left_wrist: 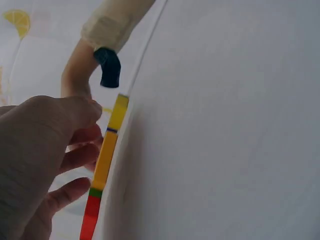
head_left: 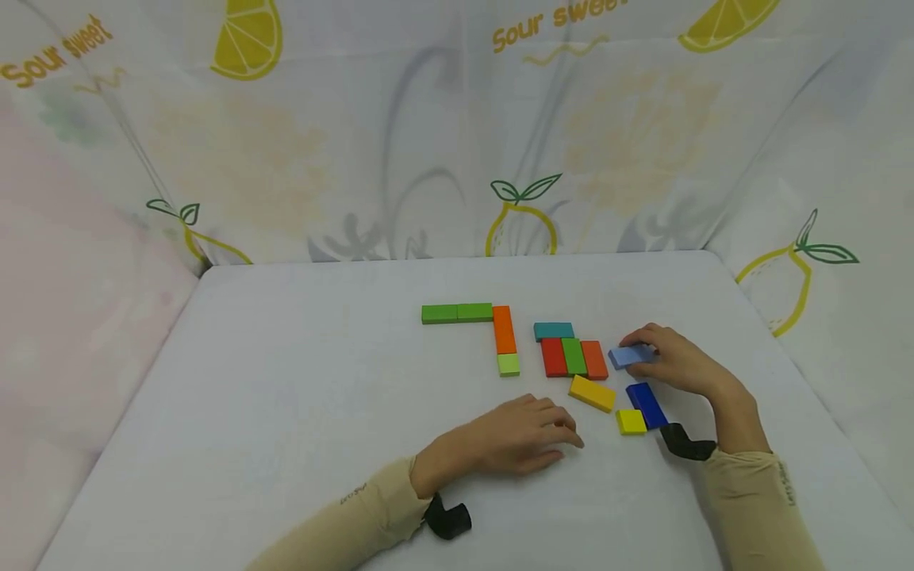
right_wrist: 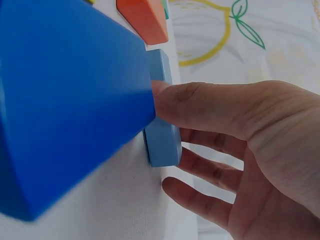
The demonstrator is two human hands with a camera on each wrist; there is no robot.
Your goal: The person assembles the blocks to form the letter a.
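My right hand [head_left: 677, 361] pinches a light blue block [head_left: 628, 356] between thumb and fingers at the right of the table; in the right wrist view the thumb lies across the light blue block [right_wrist: 164, 142]. Close to that wrist lies a dark blue block [head_left: 647, 405], looming large in the right wrist view. A small yellow block [head_left: 631, 422] touches its side. My left hand [head_left: 524, 436] holds nothing, fingers loosely bent, nearest to an amber block [head_left: 592, 393]. In the left wrist view the left hand [left_wrist: 45, 150] appears beside the row of blocks.
Red [head_left: 554, 358], green [head_left: 574, 357] and orange-red [head_left: 594, 360] blocks lie side by side below a teal block [head_left: 553, 331]. Left of them, two green blocks [head_left: 457, 313], an orange block [head_left: 503, 330] and a lime block [head_left: 508, 365] form a bent line. Patterned cloth surrounds the white table [head_left: 286, 396].
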